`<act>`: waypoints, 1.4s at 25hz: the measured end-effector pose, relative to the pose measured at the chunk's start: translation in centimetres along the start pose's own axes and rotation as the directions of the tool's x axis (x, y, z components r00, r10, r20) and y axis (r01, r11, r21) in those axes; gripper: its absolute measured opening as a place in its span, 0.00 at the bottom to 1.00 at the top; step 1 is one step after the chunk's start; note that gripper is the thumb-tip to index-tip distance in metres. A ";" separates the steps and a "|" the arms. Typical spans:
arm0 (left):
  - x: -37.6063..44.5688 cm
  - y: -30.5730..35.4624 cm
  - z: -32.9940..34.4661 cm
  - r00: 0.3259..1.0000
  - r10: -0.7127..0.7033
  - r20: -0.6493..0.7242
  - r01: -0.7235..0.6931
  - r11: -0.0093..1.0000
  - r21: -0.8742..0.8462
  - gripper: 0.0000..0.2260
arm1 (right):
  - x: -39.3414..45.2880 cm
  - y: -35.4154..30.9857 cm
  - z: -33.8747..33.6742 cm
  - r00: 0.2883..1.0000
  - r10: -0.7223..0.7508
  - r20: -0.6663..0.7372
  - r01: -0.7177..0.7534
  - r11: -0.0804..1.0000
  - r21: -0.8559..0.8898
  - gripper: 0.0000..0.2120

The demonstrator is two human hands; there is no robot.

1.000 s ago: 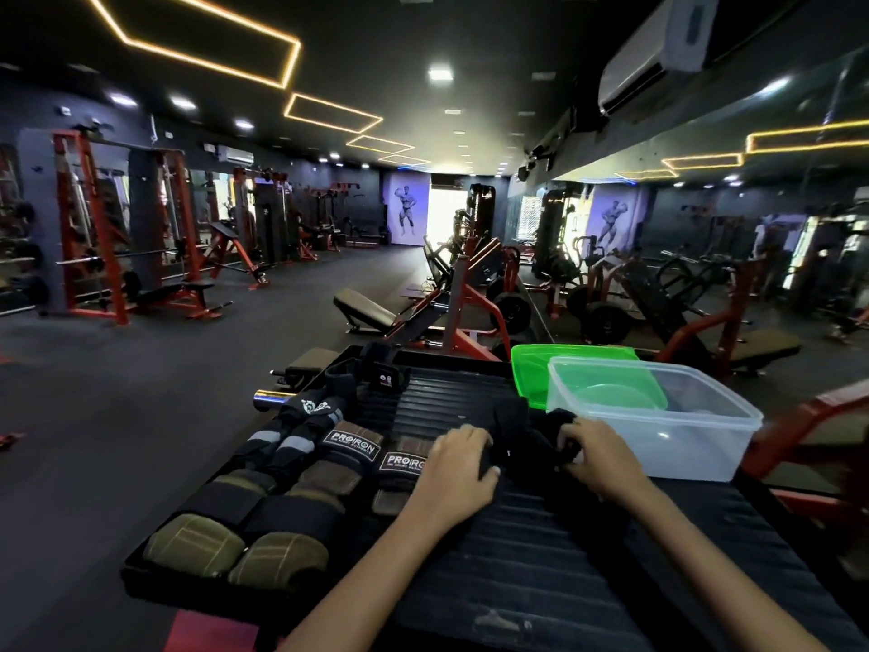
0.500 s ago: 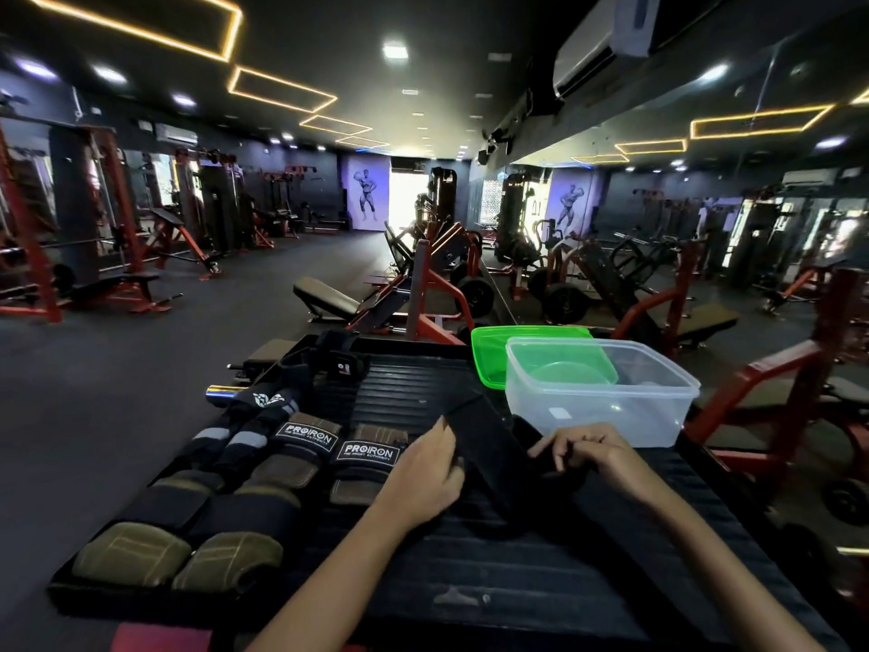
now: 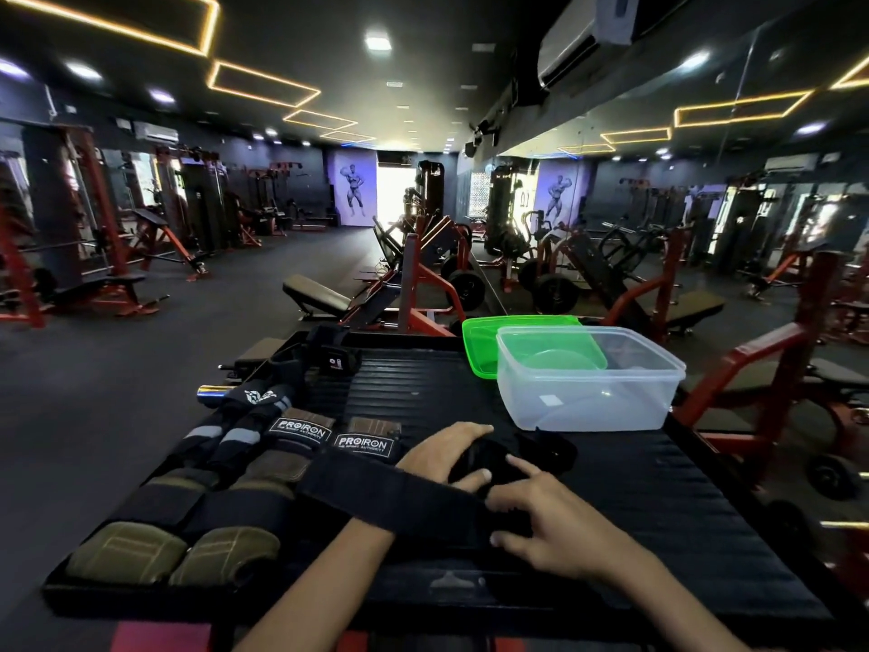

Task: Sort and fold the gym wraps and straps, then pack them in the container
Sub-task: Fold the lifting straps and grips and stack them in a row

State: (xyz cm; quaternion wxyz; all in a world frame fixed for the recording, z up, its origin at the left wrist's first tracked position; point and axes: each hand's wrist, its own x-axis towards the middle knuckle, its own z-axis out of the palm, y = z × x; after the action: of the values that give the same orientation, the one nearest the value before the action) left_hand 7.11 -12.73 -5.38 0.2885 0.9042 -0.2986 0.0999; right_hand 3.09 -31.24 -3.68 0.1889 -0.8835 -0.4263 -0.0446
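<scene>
A person stands at a black ribbed platform [image 3: 658, 501] in a dim gym, both hands working a black strap [image 3: 390, 498] at the platform's centre. The left hand [image 3: 444, 456] curls over the strap's bunched end, thumb and fingers gripping the dark fabric; the strap's flat tail runs across that forearm toward nine o'clock. The right hand [image 3: 545, 520] rests on the same strap just at five o'clock of the left, fingers partly spread and bent down onto the fabric.

A clear plastic container [image 3: 588, 383] sits open at one o'clock from the hands, near but apart from them, with a green lid [image 3: 479, 341] lying partly behind it at its eleven o'clock. At nine o'clock of the hands lie two PROIRON-labelled wraps [image 3: 329, 440] side by side, black grey-banded wraps [image 3: 225, 435] beyond them, and olive padded straps [image 3: 169, 552] nearest the platform's edge at eight o'clock. Red-framed weight machines [image 3: 423, 284] fill the floor behind.
</scene>
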 end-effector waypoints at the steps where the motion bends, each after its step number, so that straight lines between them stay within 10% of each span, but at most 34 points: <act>1: 0.0 -0.2 0.4 1.000 -0.010 -0.009 0.010 1.000 -0.008 0.32 | -0.4 0.0 -0.4 0.996 0.045 -0.079 -0.031 0.985 0.168 0.06; 5: -0.3 0.0 0.7 0.997 -0.080 -0.018 0.078 0.993 -0.083 0.23 | -2.8 0.3 -3.0 0.971 0.226 -0.080 -0.101 0.689 0.718 0.12; 8: -0.6 0.3 0.2 0.996 -0.088 0.008 0.088 0.996 -0.032 0.20 | -2.9 0.1 -2.6 0.937 0.335 -0.097 -0.230 0.802 0.552 0.04; 11: -0.6 0.6 0.3 0.998 -0.048 -0.043 0.048 0.999 0.008 0.19 | -1.1 -0.4 -1.2 0.699 0.630 -0.339 -0.415 0.744 0.524 0.12; 15: -1.0 0.8 0.4 0.996 -0.059 -0.071 0.056 0.998 -0.043 0.17 | 2.0 -0.2 -0.9 0.730 0.683 -0.006 -0.641 0.689 0.338 0.06; 22: -0.3 1.1 0.3 0.893 -0.449 -0.047 0.393 0.825 -0.406 0.21 | 2.0 0.5 -4.5 0.750 0.656 0.086 -0.305 0.226 0.925 0.08; 25: -1.1 1.6 -0.1 0.919 -0.384 0.088 0.391 0.859 -0.330 0.33 | 1.0 0.7 -5.5 0.826 0.557 0.091 -0.249 0.215 0.944 0.15; 28: -0.8 2.2 -0.7 0.927 -0.364 0.088 0.374 0.901 -0.218 0.24 | 0.3 1.4 -5.1 0.851 0.509 0.133 -0.260 0.188 0.947 0.18; 35: -0.5 -0.3 0.4 0.906 -0.421 0.030 0.418 0.886 -0.200 0.24 | 0.7 5.1 -4.9 0.701 0.706 0.100 -0.268 0.131 0.955 0.19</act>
State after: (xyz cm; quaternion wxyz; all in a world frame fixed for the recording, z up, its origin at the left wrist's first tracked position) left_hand 6.91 -12.54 -6.04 0.3957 0.9126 -0.1025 0.0108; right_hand 7.84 -35.40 -0.45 0.7362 -0.6689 -0.0027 0.1024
